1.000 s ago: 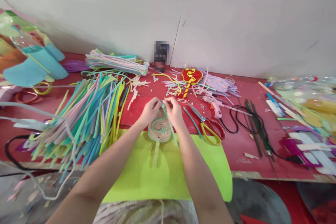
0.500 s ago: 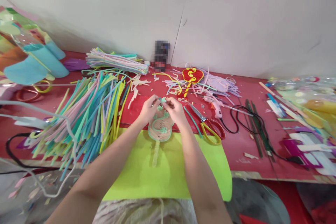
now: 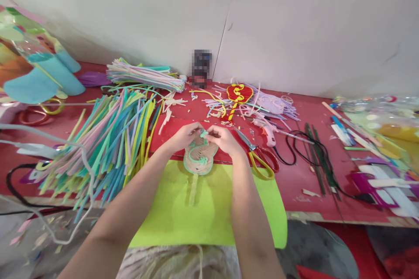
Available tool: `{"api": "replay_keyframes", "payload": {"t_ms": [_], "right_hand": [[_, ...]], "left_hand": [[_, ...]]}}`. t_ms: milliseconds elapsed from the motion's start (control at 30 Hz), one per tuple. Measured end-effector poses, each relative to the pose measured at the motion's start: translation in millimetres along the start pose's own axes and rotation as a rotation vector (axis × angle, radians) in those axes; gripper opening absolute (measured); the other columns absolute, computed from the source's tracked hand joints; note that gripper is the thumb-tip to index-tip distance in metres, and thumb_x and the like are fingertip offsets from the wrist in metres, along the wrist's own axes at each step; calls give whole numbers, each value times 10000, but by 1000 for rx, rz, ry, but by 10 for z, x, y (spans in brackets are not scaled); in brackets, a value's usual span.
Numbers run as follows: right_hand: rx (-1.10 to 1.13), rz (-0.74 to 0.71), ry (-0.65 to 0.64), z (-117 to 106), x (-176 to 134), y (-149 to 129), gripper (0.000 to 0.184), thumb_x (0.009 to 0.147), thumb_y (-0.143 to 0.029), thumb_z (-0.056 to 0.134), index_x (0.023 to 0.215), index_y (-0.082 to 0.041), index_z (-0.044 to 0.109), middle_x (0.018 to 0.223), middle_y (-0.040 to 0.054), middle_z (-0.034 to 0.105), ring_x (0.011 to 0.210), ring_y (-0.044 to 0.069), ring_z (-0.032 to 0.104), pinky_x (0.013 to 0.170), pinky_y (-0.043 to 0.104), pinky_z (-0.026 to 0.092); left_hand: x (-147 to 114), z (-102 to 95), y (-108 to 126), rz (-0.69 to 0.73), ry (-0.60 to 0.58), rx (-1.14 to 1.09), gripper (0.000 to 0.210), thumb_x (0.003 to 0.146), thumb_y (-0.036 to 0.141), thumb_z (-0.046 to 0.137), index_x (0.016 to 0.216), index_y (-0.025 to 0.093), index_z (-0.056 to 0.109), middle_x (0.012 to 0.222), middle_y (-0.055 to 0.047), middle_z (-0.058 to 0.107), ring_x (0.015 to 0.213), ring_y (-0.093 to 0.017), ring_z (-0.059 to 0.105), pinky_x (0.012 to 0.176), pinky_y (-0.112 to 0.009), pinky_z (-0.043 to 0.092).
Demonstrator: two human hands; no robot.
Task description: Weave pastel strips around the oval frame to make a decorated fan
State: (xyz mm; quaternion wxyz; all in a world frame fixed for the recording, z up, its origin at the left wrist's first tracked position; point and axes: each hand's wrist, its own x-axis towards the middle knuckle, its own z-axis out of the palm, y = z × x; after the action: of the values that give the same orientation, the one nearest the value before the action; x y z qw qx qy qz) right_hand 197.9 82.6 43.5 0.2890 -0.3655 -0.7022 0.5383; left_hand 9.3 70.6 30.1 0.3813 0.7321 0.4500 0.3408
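A fan-shaped craft piece [image 3: 197, 166] with a peach face, mint-green edging and curled mint-green trim lies flat, its pale stick pointing toward me. At its top end, a small mint-green pipe-cleaner piece [image 3: 203, 133] is pinched between my two hands. My left hand [image 3: 187, 136] is closed at the piece's left side. On the other side my right hand [image 3: 224, 138] grips it with thumb and fingertips. The fingers partly cover the fan's upper part. Beneath are a lime-green sheet [image 3: 209, 222] and the red table [image 3: 294, 192].
Left lies a big heap of coloured pipe cleaners [image 3: 108, 139], with a bundle [image 3: 145, 76] behind. Scissors [image 3: 262, 161] and a pink glue gun [image 3: 268, 133] with a black cord lie right. A red-and-yellow fan [image 3: 240, 93] rests near the wall.
Both hands have shifted slightly toward me over the fan's top, with the mint-green piece between them. My right hand has swung rightward and the wrists sit wider apart.
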Motion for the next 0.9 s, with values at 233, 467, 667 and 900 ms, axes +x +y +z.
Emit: {"api": "replay_keyframes", "payload": {"t_ms": [233, 467, 667, 900], "right_hand": [[29, -12, -63, -25, -27, -26, 188, 767, -378, 574, 779, -192, 550, 671, -20, 563, 654, 122, 519, 670, 263, 385], [4, -40, -49, -45, -27, 4, 171, 775, -364, 568, 778, -194, 547, 660, -29, 550, 645, 119, 523, 656, 256, 384], [-8, -53, 48, -24, -3, 7, 189, 780, -387, 554, 796, -199, 548, 675, -25, 561, 661, 129, 536, 660, 260, 403], [34, -98, 179, 91, 70, 36, 180, 779, -378, 553, 808, -201, 535, 720, -16, 565, 672, 127, 544, 658, 253, 430]], "left_hand": [[-9, 18, 46, 2, 19, -16, 182, 831, 279, 402, 763, 155, 518, 713, 5, 526, 676, -103, 471, 635, -219, 377], [2, 42, 0, 2, 29, -91, 256, 845, 362, 392, 754, 154, 511, 701, -4, 522, 661, -110, 487, 623, -232, 405], [2, 77, 17, -28, 21, -119, 258, 828, 398, 447, 788, 157, 529, 729, -12, 558, 683, -115, 516, 643, -236, 415], [66, 162, -55, -63, 231, -213, 225, 808, 373, 485, 751, 157, 514, 683, 5, 548, 642, -96, 513, 632, -226, 407]]}}
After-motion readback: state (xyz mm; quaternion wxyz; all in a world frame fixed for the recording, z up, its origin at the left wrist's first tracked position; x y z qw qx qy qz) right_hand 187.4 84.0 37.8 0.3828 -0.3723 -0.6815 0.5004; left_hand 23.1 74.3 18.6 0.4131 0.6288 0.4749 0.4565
